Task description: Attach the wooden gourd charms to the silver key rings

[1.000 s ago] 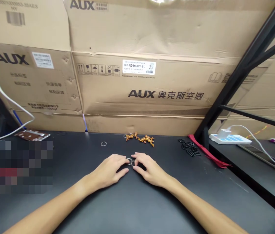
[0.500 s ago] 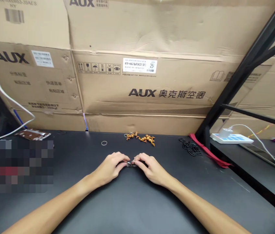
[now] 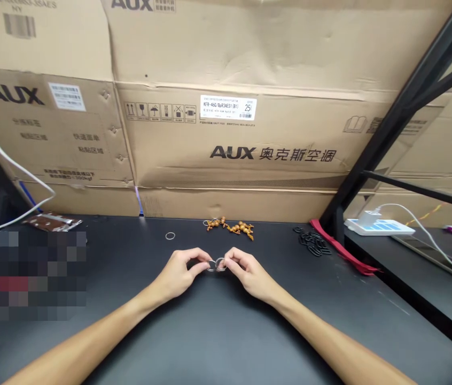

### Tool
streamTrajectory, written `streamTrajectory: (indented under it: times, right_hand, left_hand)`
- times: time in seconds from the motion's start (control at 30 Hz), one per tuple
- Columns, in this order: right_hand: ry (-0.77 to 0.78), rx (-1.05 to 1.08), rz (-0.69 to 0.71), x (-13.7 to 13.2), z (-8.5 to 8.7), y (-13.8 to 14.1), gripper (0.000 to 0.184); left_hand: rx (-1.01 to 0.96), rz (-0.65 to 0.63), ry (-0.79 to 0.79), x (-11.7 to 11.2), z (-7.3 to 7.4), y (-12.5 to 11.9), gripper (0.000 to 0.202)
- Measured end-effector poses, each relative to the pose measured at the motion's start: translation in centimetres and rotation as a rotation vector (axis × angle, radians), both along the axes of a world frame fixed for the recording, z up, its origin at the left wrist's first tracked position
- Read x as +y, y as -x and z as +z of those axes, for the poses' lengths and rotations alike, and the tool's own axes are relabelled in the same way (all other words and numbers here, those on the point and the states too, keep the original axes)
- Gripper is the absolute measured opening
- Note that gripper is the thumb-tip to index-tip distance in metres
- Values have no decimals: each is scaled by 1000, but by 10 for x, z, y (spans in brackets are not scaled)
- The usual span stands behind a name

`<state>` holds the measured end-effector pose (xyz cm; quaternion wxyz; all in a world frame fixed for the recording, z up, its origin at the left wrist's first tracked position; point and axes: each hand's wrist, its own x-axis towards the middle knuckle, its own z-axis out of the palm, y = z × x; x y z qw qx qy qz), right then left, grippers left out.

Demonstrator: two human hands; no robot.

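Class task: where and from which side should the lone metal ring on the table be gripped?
Pinch the rim of the metal ring from above, coming from the near side with the left hand: lying flat and thin, it should be caught with one finger inside the hole, thumb outside.

Head-worn view, looking forward and down

Left hand (image 3: pixel 177 271) and right hand (image 3: pixel 247 271) share two metal rings (image 3: pixel 215 264); a third ring (image 3: pixel 170 236) lies nearby, with two orange figurines (image 3: pixel 216 223) and one power strip (image 3: pixel 378 228).

A storeroom workspace: black workbench (image 3: pixel 226 342), stacked AUX air-conditioner cartons (image 3: pixel 226 139), metal shelving (image 3: pixel 406 112)
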<state>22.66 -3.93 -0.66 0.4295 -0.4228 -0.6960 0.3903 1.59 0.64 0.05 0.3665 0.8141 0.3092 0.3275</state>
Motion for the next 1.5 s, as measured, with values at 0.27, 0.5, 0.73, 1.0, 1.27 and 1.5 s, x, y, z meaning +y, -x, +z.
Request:
streamTrajectory:
  times: [0.27, 0.5, 0.73, 1.0, 1.27, 1.5]
  right_hand:
    - [-42, -56, -57, 0, -2, 2, 24]
    - [-144, -239, -71, -2, -4, 3, 22]
    - [-88, -106, -70, -1, -7, 3, 21]
    - [4, 42, -56, 2, -9, 2, 21]
    - [7, 5, -57, -1, -6, 4, 21]
    - [46, 39, -35, -1, -6, 3, 24]
  left_hand:
    - [-31, 5, 71, 2, -4, 0, 16]
    - [71, -11, -207, -5, -3, 0, 17]
    - [102, 56, -160, -8, -3, -2, 12]
    - [192, 62, -252, -7, -1, -1, 23]
    - [53, 95, -77, -7, -3, -2, 20]
    - [-23, 34, -64, -5, -9, -3, 21]
